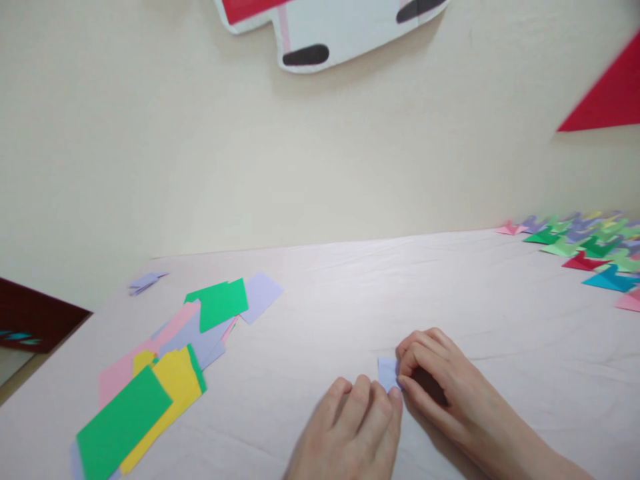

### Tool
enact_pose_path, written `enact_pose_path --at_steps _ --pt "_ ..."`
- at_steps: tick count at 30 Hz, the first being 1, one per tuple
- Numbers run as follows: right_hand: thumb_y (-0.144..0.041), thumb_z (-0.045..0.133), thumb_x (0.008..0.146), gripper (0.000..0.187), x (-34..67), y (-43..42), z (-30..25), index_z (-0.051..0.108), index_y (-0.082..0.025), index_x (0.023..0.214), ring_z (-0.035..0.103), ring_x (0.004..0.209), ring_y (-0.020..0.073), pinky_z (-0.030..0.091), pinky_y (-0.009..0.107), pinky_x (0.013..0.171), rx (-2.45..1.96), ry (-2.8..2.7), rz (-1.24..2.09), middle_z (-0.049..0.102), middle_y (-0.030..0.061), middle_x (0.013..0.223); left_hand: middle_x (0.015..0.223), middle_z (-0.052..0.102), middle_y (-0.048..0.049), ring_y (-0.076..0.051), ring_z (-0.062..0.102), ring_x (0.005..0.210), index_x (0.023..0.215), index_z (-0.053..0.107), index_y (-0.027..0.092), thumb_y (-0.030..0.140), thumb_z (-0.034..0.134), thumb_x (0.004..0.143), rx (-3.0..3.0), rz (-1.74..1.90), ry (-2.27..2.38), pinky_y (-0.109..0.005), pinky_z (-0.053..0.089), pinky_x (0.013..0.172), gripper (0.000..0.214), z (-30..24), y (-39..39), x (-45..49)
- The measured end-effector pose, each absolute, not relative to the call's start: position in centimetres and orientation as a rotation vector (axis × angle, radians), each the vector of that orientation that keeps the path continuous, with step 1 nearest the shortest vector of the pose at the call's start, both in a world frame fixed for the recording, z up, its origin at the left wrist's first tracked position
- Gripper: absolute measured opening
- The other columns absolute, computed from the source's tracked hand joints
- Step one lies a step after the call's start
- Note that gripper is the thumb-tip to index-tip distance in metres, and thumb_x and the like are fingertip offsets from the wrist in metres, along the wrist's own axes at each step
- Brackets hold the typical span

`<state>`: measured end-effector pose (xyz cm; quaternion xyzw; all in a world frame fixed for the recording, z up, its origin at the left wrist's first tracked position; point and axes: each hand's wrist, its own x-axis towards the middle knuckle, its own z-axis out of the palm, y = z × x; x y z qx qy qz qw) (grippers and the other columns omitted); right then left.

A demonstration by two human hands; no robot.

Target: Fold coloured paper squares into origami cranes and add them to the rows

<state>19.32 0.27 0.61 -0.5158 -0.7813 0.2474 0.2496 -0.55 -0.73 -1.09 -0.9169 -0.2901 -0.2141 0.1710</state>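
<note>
A small lavender piece of paper (387, 373) lies on the table in front of me, partly covered by my fingers. My right hand (440, 383) pinches its right edge between thumb and bent fingers. My left hand (353, 427) rests at the paper's lower edge, fingers curled and close together, the thumb side near the right thumb. What lies under the left fingertips is hidden, so its hold on the paper cannot be made out.
Coloured paper sheets lie at the left, among them a green sheet (125, 423) and a yellow sheet (175, 380). A folded lavender paper (145, 283) sits behind them. Several folded paper figures (595, 247) stand at the back right. A wall (320, 160) rises behind the table (310, 300).
</note>
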Motion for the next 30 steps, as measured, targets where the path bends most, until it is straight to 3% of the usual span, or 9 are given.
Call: enact_pose_path --at_steps 5,11,18,24,30 --pt "-0.008 0.044 0.089 0.019 19.2 0.3 0.7 0.045 -0.022 0.075 0.05 0.08 0.02 0.043 0.035 0.07 -1.408 -2.131 0.667 0.056 0.003 0.081 0.101 0.066 -0.0027 -0.02 0.05 0.098 0.109 0.067 0.018 0.015 0.038 0.096 -2.598 -0.614 -0.827 -0.033 0.034 0.091 0.032 -1.1 -0.8 -0.6" --pt "-0.009 0.044 0.089 0.018 19.2 0.2 0.7 0.045 -0.022 0.077 0.05 0.081 0.0203 0.043 0.035 0.071 -1.411 -2.14 0.652 0.057 0.0034 0.082 0.109 0.063 -0.0084 -0.022 0.05 0.104 0.124 0.059 0.015 0.02 0.038 0.096 -2.657 -0.358 -0.801 -0.034 0.035 0.092 0.036 -1.5 -1.1 -0.7" --pt "-0.01 0.044 0.088 0.013 19.3 -0.3 0.3 0.047 -0.023 0.089 0.049 0.087 0.0219 0.043 0.038 0.076 -1.434 -2.086 0.671 0.056 0.0046 0.09 0.1 0.065 -0.0061 -0.021 0.052 0.099 0.115 0.065 0.014 0.02 0.037 0.097 -2.642 -0.527 -0.846 -0.032 0.037 0.091 0.034 -0.9 -0.8 -0.2" --pt "-0.012 0.048 0.084 0.015 19.1 -0.4 0.5 0.049 -0.023 0.093 0.049 0.088 0.0233 0.043 0.04 0.078 -1.493 -2.06 0.692 0.057 0.0048 0.093 0.108 0.064 -0.0081 -0.021 0.052 0.105 0.124 0.061 0.013 0.018 0.038 0.095 -2.642 -0.383 -0.785 -0.033 0.038 0.093 0.036 -1.2 -1.0 -0.4" --pt "-0.003 0.041 0.076 0.027 19.2 -0.1 1.0 0.05 -0.023 0.092 0.05 0.091 0.0229 0.044 0.041 0.081 -1.502 -1.999 0.8 0.056 0.0043 0.092 0.114 0.065 -0.0096 -0.023 0.053 0.112 0.123 0.061 0.014 0.016 0.042 0.094 -2.591 -0.318 -0.786 -0.035 0.038 0.097 0.035 -2.5 -1.7 -0.9"
